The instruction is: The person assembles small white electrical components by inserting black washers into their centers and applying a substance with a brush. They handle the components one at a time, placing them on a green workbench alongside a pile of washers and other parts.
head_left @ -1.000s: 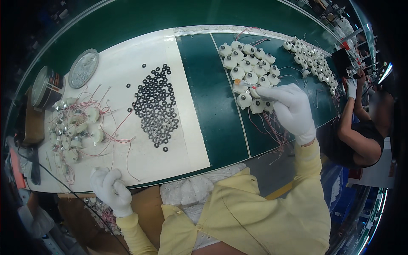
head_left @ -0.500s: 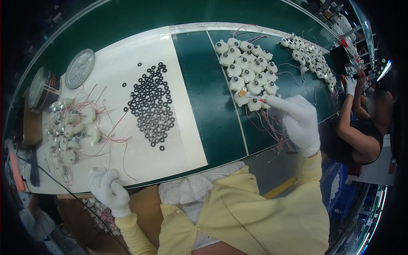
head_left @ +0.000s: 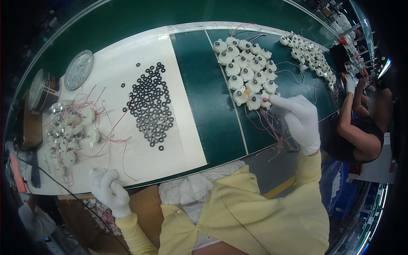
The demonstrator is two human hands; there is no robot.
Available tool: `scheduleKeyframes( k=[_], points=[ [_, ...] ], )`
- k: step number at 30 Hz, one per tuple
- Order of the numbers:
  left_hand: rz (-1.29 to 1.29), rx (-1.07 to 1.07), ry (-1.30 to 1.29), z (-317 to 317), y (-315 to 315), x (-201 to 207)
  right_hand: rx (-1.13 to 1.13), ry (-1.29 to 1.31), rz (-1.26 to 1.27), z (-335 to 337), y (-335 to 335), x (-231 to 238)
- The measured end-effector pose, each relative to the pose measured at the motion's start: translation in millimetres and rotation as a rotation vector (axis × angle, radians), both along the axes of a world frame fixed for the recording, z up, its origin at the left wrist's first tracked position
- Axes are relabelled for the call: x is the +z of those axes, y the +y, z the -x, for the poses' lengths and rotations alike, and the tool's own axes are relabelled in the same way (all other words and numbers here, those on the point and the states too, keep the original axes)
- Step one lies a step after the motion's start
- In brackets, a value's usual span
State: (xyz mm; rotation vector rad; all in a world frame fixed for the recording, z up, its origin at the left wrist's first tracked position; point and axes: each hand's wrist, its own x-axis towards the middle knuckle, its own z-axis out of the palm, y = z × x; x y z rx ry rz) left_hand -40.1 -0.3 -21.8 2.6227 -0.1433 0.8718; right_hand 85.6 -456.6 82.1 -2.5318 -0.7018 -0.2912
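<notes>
My right hand (head_left: pixel 299 121), in a white glove, pinches a small brush (head_left: pixel 259 98) with a red-and-white handle. Its orange-tan tip touches or hovers just over a white round motor (head_left: pixel 239 97) at the near left of a packed group of motors (head_left: pixel 247 73); contact cannot be made out. Each motor has a dark centre, and red and white wires (head_left: pixel 276 131) trail from the near side. At the table's front edge my left hand (head_left: pixel 108 191), gloved too, is closed with curled fingers and nothing visible in it.
Many black rings (head_left: pixel 151 102) lie on the white sheet (head_left: pixel 187 140). Left of them are a heap of wired motors (head_left: pixel 70 131), a round tray (head_left: pixel 79 70) and a tub (head_left: pixel 44 89). More motors (head_left: pixel 310 59) lie far right, near a co-worker (head_left: pixel 361 131).
The brush tip has shifted slightly right and turned a little over the near-left motors, with my right hand barely moving. My left hand has stayed put. The co-worker's arms have moved slightly.
</notes>
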Motion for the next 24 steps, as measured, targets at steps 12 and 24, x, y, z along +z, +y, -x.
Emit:
scheduleKeyframes(
  k=[12,24],
  points=[
    [0.002,-0.013,-0.003,0.6,2.0,-2.2,-0.064,-0.029,0.000,10.9,-12.4,0.5],
    [0.013,-0.003,0.003,0.4,1.5,-3.0,-0.129,0.083,-0.158,22.8,-23.3,-28.2]
  ],
)
